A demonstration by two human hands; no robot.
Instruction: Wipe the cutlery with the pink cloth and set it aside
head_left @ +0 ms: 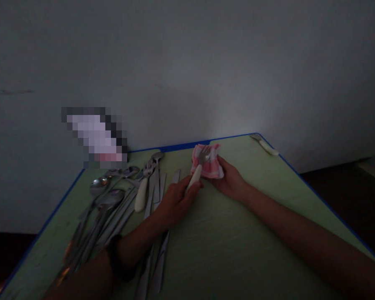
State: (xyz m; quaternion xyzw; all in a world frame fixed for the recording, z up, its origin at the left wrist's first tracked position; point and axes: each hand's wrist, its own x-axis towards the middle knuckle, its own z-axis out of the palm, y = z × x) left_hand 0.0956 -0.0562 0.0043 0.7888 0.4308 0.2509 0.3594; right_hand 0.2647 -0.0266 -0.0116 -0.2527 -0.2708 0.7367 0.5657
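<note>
My left hand (175, 202) is closed round the white handle of a fork (198, 166), whose metal tines lie against a pink checked cloth (210, 166). My right hand (229, 180) grips that cloth from the right and underneath, bunched round the fork's head. Both hands rest low over a pale green table (237, 250) with a blue edge. A dark band sits on my left wrist.
Several spoons, knives and other cutlery (118, 208) lie spread on the table's left part, one with a white handle (141, 196). Another white-handled utensil (265, 146) lies at the far right corner. A blurred-out object (95, 137) stands at the back left. A plain wall rises behind.
</note>
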